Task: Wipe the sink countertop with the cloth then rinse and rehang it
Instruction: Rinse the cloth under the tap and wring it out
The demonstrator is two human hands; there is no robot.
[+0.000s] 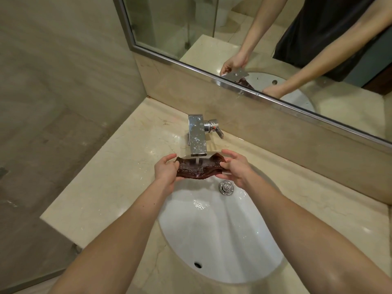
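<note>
A wet dark brown cloth [196, 169] is stretched flat under the chrome faucet [197, 136], and a thin stream of water runs onto its middle. My left hand [165, 170] pinches the cloth's left end. My right hand [232, 167] grips its right end. Both hands hover over the far edge of the white oval sink [216, 236]. The beige marble countertop [110, 179] around the sink shines with water near the faucet.
The faucet's lever handle [217, 130] sticks out to the right. A chrome drain plug [226, 188] sits in the basin. A framed mirror [275, 49] runs along the back wall. Glass shower panel and tiled floor lie to the left of the counter's edge.
</note>
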